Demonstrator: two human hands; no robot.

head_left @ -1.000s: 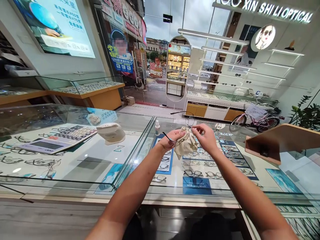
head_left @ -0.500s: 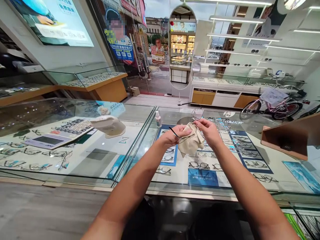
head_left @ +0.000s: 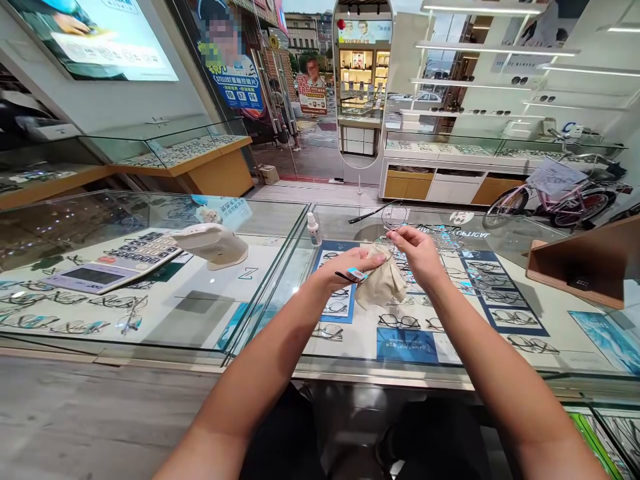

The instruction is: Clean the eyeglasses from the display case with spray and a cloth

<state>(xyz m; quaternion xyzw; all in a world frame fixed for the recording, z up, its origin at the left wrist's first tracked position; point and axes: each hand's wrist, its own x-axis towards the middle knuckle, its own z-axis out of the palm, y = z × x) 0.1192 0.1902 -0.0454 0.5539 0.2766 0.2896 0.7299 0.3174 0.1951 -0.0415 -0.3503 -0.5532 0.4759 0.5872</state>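
Over the glass counter, my left hand [head_left: 356, 264] is closed on a beige cleaning cloth [head_left: 384, 288], which drapes down below the fingers. A pair of thin-rimmed eyeglasses [head_left: 395, 206] is held between both hands. One round lens stands up beyond the fingers, with a dark temple reaching out to the left. The other lens is at the cloth by my left thumb, partly covered, and a temple tip sticks out under the left wrist. My right hand [head_left: 419, 251] pinches the frame near its middle. A small white spray bottle [head_left: 314, 230] stands on the glass to the left of the hands.
Glass display cases hold several eyeglasses [head_left: 399, 321] beneath the top. On the left lie a calculator [head_left: 107, 267] and a white curved device [head_left: 213, 245]. A brown tray-like stand [head_left: 575, 273] sits at right. Farther off are an oval mirror [head_left: 364, 80] and a pink bicycle [head_left: 560, 193].
The view has tilted slightly down. My left hand has turned, so its thumb lies flatter across the cloth and lens. My right hand keeps its pinch on the eyeglasses.
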